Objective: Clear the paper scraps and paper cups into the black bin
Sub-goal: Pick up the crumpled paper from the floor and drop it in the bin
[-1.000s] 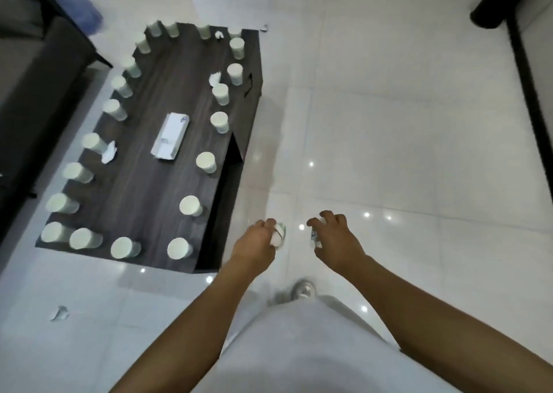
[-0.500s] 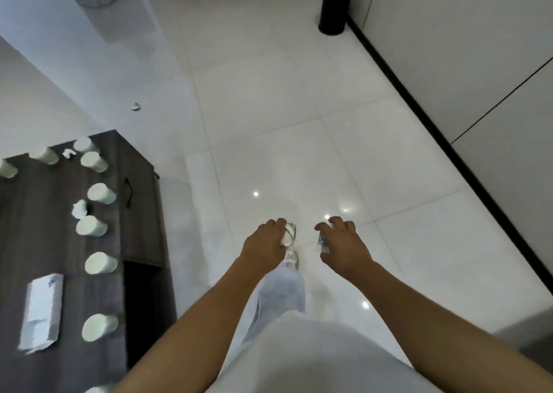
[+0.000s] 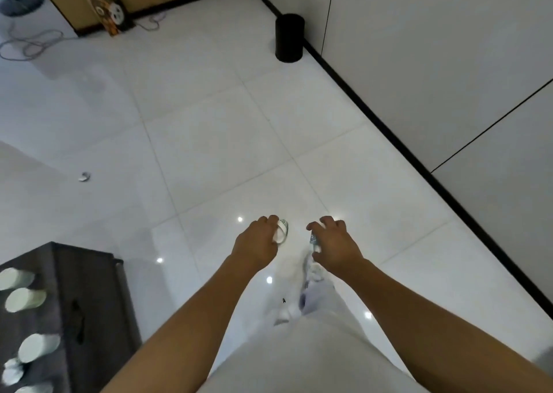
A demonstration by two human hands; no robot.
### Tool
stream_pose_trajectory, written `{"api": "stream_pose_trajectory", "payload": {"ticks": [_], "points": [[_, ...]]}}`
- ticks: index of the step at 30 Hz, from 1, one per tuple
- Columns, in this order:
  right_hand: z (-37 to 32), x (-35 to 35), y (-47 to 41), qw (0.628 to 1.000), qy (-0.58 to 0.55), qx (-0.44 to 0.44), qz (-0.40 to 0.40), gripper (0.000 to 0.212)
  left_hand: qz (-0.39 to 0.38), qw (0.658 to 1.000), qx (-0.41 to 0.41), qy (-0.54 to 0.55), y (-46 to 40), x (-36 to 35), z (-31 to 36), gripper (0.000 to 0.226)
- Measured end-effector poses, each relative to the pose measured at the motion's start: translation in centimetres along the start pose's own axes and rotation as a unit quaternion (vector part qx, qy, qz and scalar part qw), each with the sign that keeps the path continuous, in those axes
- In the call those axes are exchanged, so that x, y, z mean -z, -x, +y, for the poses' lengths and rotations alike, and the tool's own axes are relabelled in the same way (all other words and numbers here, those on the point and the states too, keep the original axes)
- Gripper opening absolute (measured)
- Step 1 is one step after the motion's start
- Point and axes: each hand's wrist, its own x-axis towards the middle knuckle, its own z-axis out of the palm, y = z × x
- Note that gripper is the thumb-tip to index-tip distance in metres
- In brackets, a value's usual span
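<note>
two hands, two cups, bin at one o'clock

the left hand had its fingers curled round a white paper cup, the round rim poking out past the knuckles. the right hand pinched a second cup, flatter-looking and mostly hidden under the palm, its printed side just showing. both were held out over glossy pale floor tiles. the black bin, a smooth matte cylinder, stood well apart at one o'clock, just beside the dark skirting of the white wall. at eight o'clock the dark wood-grain table carried more white cups near its edge. a small crumpled paper scrap lay on the tiles at ten o'clock.
</note>
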Motion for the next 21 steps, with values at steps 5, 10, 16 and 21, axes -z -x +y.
{"api": "stream_pose_trajectory", "payload": {"ticks": [5, 10, 16, 21], "points": [[2.8, 6.1, -11.8, 1.0, 0.004, 0.003, 0.008, 0.057, 0.008, 1.0, 0.012, -0.004, -12.2, 5.1, 1.0, 0.041], [5.5, 13.3, -23.3, 1.0, -0.004, 0.007, 0.011, 0.057, -0.002, 1.0, 0.021, 0.006, -24.1, 10.6, 2.8, 0.045], [7.0, 20.4, -34.7, 1.0, -0.003, 0.005, -0.001, 0.056, -0.002, 1.0, 0.02, 0.016, -35.6, 16.8, 3.6, 0.043], [6.6, 24.6, -44.7, 1.0, 0.007, 0.003, -0.001, 0.056, -0.019, 1.0, 0.008, 0.008, -45.2, 21.1, 1.8, 0.048]]}}
